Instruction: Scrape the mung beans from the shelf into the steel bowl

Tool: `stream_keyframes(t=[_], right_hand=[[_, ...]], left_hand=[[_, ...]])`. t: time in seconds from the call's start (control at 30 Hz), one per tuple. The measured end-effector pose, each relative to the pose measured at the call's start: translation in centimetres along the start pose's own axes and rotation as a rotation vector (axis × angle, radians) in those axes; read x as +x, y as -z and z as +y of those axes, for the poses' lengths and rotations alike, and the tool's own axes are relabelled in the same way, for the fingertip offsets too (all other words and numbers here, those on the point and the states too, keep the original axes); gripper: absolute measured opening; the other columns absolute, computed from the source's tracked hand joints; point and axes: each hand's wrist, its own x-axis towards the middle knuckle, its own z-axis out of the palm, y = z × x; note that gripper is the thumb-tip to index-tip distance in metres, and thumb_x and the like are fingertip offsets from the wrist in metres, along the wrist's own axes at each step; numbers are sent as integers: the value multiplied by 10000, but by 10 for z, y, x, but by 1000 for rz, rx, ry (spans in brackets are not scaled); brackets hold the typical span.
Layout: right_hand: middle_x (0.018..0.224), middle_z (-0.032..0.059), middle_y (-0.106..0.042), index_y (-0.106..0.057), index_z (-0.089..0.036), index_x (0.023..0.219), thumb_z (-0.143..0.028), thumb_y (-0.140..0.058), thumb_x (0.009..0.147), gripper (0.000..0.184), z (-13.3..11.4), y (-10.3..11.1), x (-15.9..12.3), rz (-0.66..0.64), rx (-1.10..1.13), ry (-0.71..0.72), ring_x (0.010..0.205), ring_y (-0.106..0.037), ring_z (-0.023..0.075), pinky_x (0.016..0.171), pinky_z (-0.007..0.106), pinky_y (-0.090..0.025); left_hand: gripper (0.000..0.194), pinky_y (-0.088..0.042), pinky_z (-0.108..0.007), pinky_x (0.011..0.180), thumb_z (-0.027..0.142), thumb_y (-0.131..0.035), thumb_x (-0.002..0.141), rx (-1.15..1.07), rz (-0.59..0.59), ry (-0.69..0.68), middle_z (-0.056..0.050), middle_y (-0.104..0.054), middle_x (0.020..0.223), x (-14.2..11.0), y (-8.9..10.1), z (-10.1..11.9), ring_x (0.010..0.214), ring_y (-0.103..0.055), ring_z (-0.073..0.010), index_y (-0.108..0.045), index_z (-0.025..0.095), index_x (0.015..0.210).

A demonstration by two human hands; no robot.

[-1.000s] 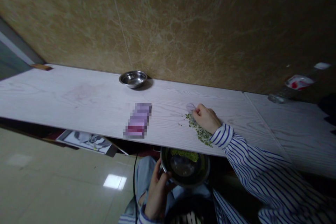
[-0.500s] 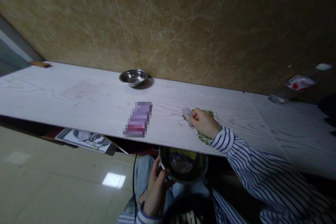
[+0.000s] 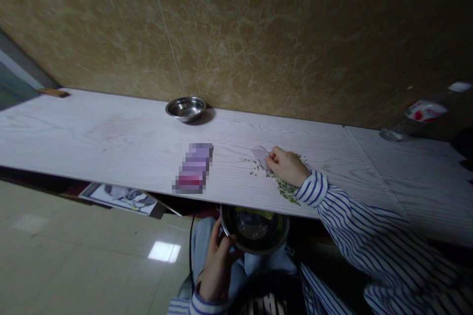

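My right hand [image 3: 287, 167] rests on the pale wooden table [image 3: 111, 142], fingers closed on a small whitish scrap [image 3: 259, 154] that lies against a scatter of small green beans [image 3: 284, 188]. The beans trail from the scrap toward the table's near edge. Below that edge my left hand [image 3: 216, 261] grips the rim of a steel bowl [image 3: 254, 229] held over my lap. A strip of green beans lies inside the bowl at its far side.
An empty steel bowl [image 3: 185, 108] stands at the back by the marbled wall. A blurred purple packet [image 3: 192, 167] lies left of the beans. A plastic bottle [image 3: 414, 118] lies at the far right. Tiled floor and a magazine [image 3: 121, 198] show under the table.
My right hand with the scrap has slid a little to the left across the beans, spreading a few further left. The bowl in my left hand stays under the edge.
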Motion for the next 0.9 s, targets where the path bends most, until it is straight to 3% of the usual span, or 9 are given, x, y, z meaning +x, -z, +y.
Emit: stream_keyframes(t=[0.4,0.6,0.9], right_hand=[[650,0,-675,-494,-236,751,-314,-478,874,146,6,0,-16,-59,166,80,598,-597,154,567,249,-361],[665,3,-682,-497,-238,755,-277,-483,871,123,4,3,-7,-46,107,35,583,-585,150,561,249,-346],[643,4,-646,-494,-220,755,-236,-478,870,117,-9,-3,-9,-85,85,118,566,-561,135,554,241,-325]], left_hand=[[605,-517,-381,743,273,-705,615,-21,2,8,-112,-641,1146,1,-2,3,931,-604,-249,-589,236,1208],[618,-520,-381,751,261,-713,624,-36,-7,14,-108,-656,1105,3,-2,2,919,-613,-240,-574,228,1226],[596,-521,-340,682,239,-693,635,-15,-1,-15,-107,-636,1148,2,-2,5,912,-597,-227,-578,226,1219]])
